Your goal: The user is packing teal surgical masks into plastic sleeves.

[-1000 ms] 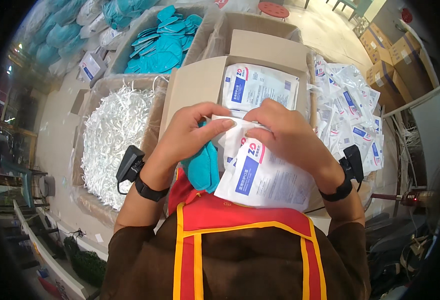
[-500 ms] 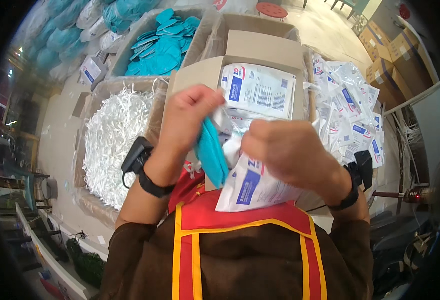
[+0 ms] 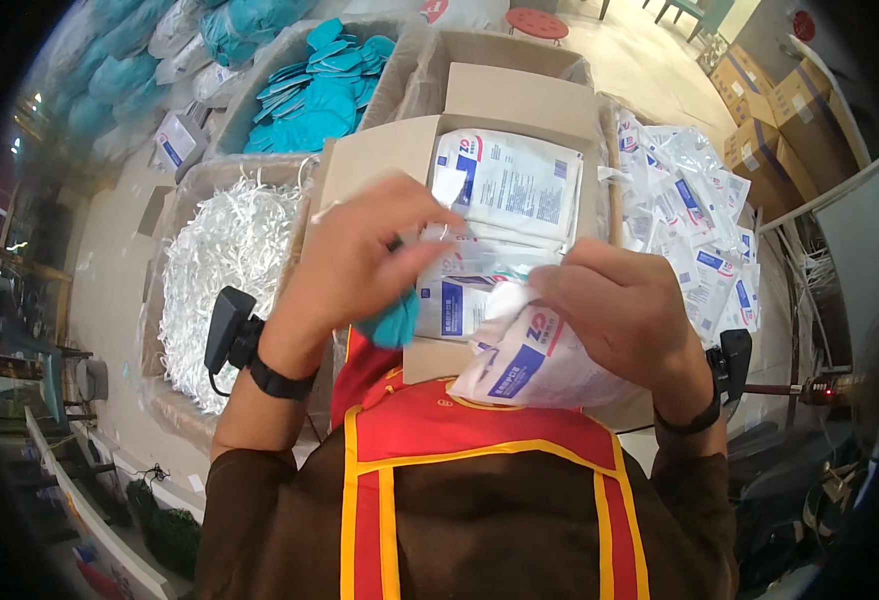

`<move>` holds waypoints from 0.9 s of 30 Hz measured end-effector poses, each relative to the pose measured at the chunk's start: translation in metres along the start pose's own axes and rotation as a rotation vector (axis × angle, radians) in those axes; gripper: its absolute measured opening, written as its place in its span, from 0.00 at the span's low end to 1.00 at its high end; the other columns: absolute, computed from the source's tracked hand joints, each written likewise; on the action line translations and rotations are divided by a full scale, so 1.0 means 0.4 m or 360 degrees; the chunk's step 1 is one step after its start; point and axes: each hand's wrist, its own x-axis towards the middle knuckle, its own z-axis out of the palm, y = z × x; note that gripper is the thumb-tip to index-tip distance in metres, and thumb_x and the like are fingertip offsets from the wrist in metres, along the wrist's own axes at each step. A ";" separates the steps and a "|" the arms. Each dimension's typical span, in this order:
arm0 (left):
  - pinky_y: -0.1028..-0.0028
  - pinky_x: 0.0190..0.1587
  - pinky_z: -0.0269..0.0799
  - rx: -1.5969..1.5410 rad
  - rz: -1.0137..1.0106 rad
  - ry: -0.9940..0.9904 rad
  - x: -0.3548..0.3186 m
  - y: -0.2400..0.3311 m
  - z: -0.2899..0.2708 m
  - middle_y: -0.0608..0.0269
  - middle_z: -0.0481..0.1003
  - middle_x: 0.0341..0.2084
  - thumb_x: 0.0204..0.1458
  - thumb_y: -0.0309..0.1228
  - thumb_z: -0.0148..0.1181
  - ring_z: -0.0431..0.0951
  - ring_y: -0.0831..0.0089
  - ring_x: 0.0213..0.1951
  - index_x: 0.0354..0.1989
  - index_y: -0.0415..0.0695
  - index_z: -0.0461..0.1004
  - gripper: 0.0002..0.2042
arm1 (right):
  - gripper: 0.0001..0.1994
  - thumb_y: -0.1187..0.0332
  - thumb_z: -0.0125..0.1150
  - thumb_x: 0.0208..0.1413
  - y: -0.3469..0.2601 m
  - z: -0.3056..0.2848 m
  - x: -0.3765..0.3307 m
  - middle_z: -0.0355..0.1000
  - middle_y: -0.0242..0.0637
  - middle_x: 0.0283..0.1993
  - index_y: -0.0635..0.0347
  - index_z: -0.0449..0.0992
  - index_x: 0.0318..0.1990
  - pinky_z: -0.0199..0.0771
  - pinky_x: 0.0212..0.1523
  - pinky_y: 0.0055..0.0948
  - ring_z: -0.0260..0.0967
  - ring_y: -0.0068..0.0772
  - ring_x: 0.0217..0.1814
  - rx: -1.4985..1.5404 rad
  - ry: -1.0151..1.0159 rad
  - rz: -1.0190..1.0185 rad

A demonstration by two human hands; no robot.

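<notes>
Brown boxes (image 3: 803,110) stacked far right; open box (image 3: 520,95) set ahead. White packet (image 3: 552,370), near apron (image 3: 480,430), now pinched tight by right hand (image 3: 625,300); teal mask (image 3: 390,322) held under half-curled, blurred left hand (image 3: 365,245).

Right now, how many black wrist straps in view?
2: one black strap around the wrist of the left hand, another black strap around the wrist of the right hand. Others could be hidden in the dark clutter.

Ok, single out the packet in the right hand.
The white packet pinched at its upper edge by the right hand, unlike those lying in the open carton and the pile to the carton's right.
</notes>
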 end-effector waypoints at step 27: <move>0.85 0.20 0.57 -0.1003 -0.0624 0.1061 -0.119 -0.016 -0.171 0.70 0.70 0.22 0.49 0.26 0.60 0.65 0.83 0.18 0.37 0.42 0.71 0.08 | 0.08 0.69 0.57 0.56 0.227 0.037 0.043 0.68 0.43 0.28 0.65 0.73 0.30 0.66 0.35 0.32 0.67 0.42 0.32 0.0319 0.0085 0.0706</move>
